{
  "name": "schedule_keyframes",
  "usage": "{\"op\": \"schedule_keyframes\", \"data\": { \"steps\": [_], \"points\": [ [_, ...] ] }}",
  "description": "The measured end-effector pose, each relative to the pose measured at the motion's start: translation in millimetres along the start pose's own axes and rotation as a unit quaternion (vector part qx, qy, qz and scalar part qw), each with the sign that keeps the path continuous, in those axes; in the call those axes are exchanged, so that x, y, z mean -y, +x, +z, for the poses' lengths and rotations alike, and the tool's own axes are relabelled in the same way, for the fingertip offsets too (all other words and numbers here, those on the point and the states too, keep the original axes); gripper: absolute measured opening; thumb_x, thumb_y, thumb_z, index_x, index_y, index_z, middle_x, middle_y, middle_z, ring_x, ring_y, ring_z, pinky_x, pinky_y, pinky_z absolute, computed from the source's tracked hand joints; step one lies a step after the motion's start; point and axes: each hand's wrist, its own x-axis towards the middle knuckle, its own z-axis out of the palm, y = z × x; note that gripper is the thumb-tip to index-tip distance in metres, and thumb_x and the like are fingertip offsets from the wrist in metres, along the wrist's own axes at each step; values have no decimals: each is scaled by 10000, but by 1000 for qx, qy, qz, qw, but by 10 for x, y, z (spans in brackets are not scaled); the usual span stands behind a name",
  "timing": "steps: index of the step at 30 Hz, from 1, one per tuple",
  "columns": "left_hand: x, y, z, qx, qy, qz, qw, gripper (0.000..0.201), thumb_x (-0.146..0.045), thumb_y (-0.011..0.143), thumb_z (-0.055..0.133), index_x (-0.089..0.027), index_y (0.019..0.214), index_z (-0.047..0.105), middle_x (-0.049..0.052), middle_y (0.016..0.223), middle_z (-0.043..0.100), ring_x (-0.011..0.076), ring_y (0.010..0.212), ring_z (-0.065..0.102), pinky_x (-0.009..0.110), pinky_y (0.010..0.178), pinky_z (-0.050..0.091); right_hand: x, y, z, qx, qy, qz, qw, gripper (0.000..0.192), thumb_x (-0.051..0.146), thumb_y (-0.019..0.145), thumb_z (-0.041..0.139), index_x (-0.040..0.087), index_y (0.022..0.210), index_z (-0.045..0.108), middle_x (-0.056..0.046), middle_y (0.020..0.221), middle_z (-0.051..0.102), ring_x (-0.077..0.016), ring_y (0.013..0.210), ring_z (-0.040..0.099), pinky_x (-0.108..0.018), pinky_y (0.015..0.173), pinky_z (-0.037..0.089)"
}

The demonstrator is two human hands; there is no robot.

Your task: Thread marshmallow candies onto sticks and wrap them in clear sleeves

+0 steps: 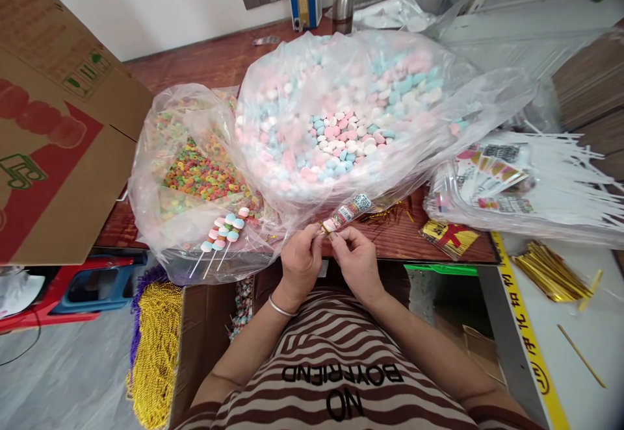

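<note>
A dark red wooden table [205, 60] stands against a white wall with sockets, crowded with clear plastic bags. The largest bag [341, 112] bulges with pink, white and pale blue round candies, and a smaller bag [195, 170] to its left holds small multicoloured candy rings. Three finished candy skewers [221, 235], each a short stack of pastel discs on a white stick, lie against the front of that smaller bag. At the near edge of the table, just in front of the big bag, both hands meet on a wrapped candy skewer [347, 212]: a narrow clear sleeve printed with a label and a square code, pastel candy showing inside, tilted up and away to the right. The left hand [301, 262], a thin bangle on its wrist, has thumb and fingertips pressed together at the sleeve's lower end, where a bit of gold twist tie [322, 227] shows. The right hand [357, 261] pinches the same end from the other side, fingers curled in close, so the two hands nearly touch. To the right lie a pile of empty printed sleeves [502, 183] and, on a white surface edged with yellow tape, a bundle of gold ties [550, 274]. A cardboard box [53, 125] leans at the left, and gold beads [156, 345] are heaped below.
</note>
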Motion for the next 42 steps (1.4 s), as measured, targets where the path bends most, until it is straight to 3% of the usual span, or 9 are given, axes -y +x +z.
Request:
{"op": "schedule_keyframes", "data": {
  "steps": [14, 19, 24, 27, 30, 33, 37, 40, 42],
  "points": [
    [63, 7, -13, 0, 13, 90, 996, 431, -85, 928, 628, -186, 1345, 591, 63, 884, 763, 147, 730, 701, 249, 693, 537, -42, -6, 56, 10, 111, 70, 991, 384, 492, 820, 701, 230, 632, 493, 53, 532, 449, -109, 495, 341, -274, 477, 290],
    [167, -71, -26, 67, 8, 128, 989, 524, -52, 939, 587, -243, 1426, 573, 66, 944, 752, 138, 800, 692, 239, 734, 541, 25, 5, 85, 30, 178, 134, 975, 400, 490, 767, 731, 227, 601, 479, 59, 491, 427, -92, 450, 332, -267, 456, 279],
    [146, -74, -14, 43, -32, 86, 995, 466, -58, 931, 604, -220, 1367, 635, 76, 970, 769, 150, 842, 715, 258, 777, 568, 2, 3, 80, 39, 189, 131, 973, 369, 491, 770, 744, 222, 653, 520, 72, 516, 419, -89, 452, 338, -268, 467, 295],
    [70, -17, -21, 31, -92, -34, 995, 283, -125, 934, 629, -216, 1176, 746, 62, 928, 774, 154, 834, 713, 274, 773, 571, -26, 3, 31, 44, 122, 70, 989, 333, 510, 827, 708, 221, 725, 575, 51, 573, 478, -116, 505, 396, -276, 492, 321],
    [-12, 48, -20, 63, -240, -270, 930, 164, -278, 921, 676, -199, 1016, 783, 34, 810, 739, 134, 704, 654, 263, 656, 537, -22, 18, -35, 32, -9, -49, 998, 259, 436, 915, 634, 219, 776, 610, -4, 714, 604, -163, 661, 524, -306, 634, 424],
    [-80, 104, 7, 75, -438, -478, 758, 274, -408, 802, 791, -166, 926, 753, -12, 672, 629, 60, 510, 474, 188, 459, 377, -2, 47, -76, 9, -109, -150, 983, 213, 334, 964, 571, 222, 785, 595, -24, 781, 621, -181, 738, 558, -323, 707, 439],
    [-159, 155, 50, 94, -594, -563, 567, 366, -366, 655, 901, -133, 742, 632, -52, 621, 489, 7, 480, 340, 127, 418, 256, 25, 95, -102, 1, -134, -231, 964, 189, 273, 975, 548, 226, 799, 597, -53, 885, 631, -207, 882, 598, -335, 787, 473],
    [-179, 148, 59, 101, -593, -559, 571, 359, -375, 698, 872, -144, 737, 599, -61, 621, 462, 13, 476, 324, 130, 419, 254, 43, 120, -142, 23, -114, -224, 968, 150, 265, 967, 570, 222, 827, 606, -57, 947, 657, -208, 933, 622, -333, 820, 488],
    [-152, 132, 45, 117, -529, -510, 668, 302, -424, 793, 791, -158, 821, 651, -53, 620, 491, 35, 470, 356, 158, 426, 284, 51, 128, -176, 45, -105, -184, 976, 143, 273, 962, 585, 222, 829, 590, -25, 853, 652, -182, 814, 622, -309, 751, 485]
  ]
}}
